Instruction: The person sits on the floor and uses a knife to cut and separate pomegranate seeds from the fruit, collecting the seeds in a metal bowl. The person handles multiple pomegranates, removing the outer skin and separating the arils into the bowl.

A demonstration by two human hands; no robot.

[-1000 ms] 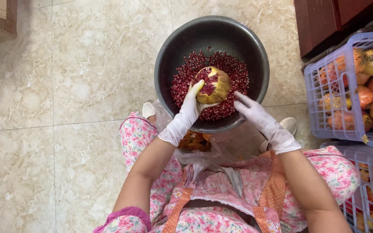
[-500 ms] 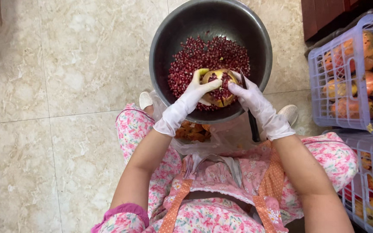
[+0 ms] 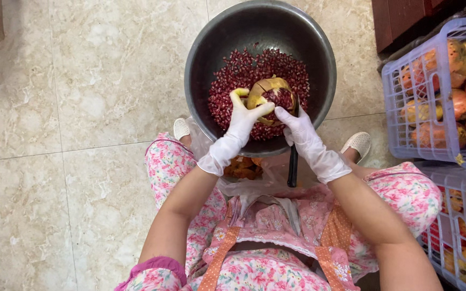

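Beige marble tiles under a big dark metal bowl (image 3: 203, 64), already loaded with a thick layer of red pomegranate seeds (image 3: 233, 81). Over the bowl's near side, the left hand (image 3: 242, 119) and right hand (image 3: 299, 129), both in white gloves, grip a split pomegranate (image 3: 272, 94) that looks partly full. Right of the bowl, lilac crates (image 3: 411, 102) hold plenty of whole fruit, so lots left, I'd say.

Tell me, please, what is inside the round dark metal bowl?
The round dark metal bowl holds loose red pomegranate seeds; both gloved hands and the split pomegranate cover some of them.
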